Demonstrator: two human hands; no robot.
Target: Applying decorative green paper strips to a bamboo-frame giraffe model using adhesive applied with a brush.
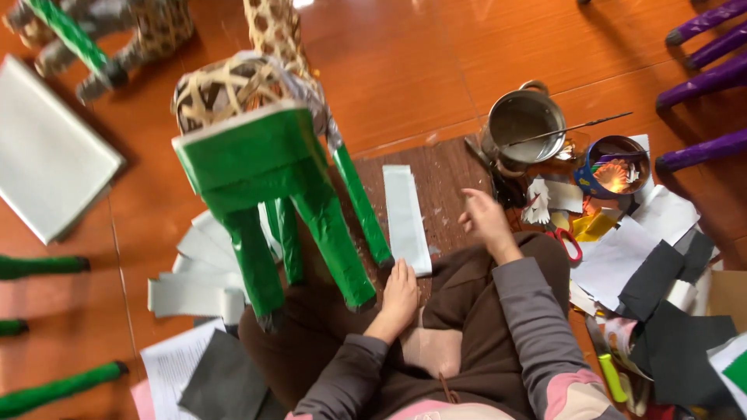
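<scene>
A woven bamboo animal frame [233, 89] partly covered in green paper [257, 159] stands on four green legs over my lap. My left hand [401, 295] rests flat on my knee, its fingertips touching the near end of a long white paper strip [406, 218] lying on a brown board [451, 175]. My right hand [486, 222] hovers loosely open above my right knee, holding nothing, just right of the strip and left of the red-handled scissors [566, 239].
A metal pot [523, 123] with a thin stick across it and a small bowl [618, 165] stand at the right. Black, white and yellow paper scraps [661, 272] lie at right, white strips [194, 288] at left. Purple legs [704, 54] top right, green legs [47, 264] left.
</scene>
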